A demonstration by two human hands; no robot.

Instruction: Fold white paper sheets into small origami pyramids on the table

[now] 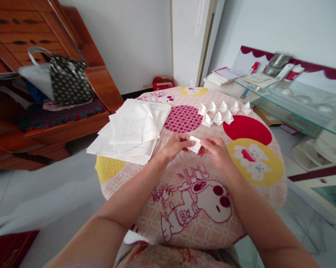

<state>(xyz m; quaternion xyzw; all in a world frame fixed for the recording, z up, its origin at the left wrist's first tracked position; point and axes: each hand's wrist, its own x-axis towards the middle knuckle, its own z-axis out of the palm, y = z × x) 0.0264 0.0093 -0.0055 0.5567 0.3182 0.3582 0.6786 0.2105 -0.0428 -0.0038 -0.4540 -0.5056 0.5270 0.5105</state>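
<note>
White folded paper (196,144), small and flat-sided, is held above the middle of a round table, pinched at its left edge by the left hand (177,146) and at its right edge by the right hand (216,149). Both grips are narrow, thumbs on top. Pink patterned cloth (154,219) covers the table, with a cartoon dog printed on the near side, between the forearms.

To the left of the hands, a broad, uneven pile of white sheets (129,130) takes up much of the table's left side. Beyond the right hand, on the far right, eight pointed paper shapes (218,118) sit close together in two rows. Farther left is a wooden bench (99,87) with a dark dotted bag (69,80) on it; to the right, a glass shelf (304,102) crowds near the table's edge.

The fingers under the paper are mostly hidden, and its faint marks are too small to read, as is the print on the sheets. A red object (159,85) by the far wall is partly hidden behind the table. Items on the shelf look smeared, and a dark red thing (13,247) at near left is cut off.
</note>
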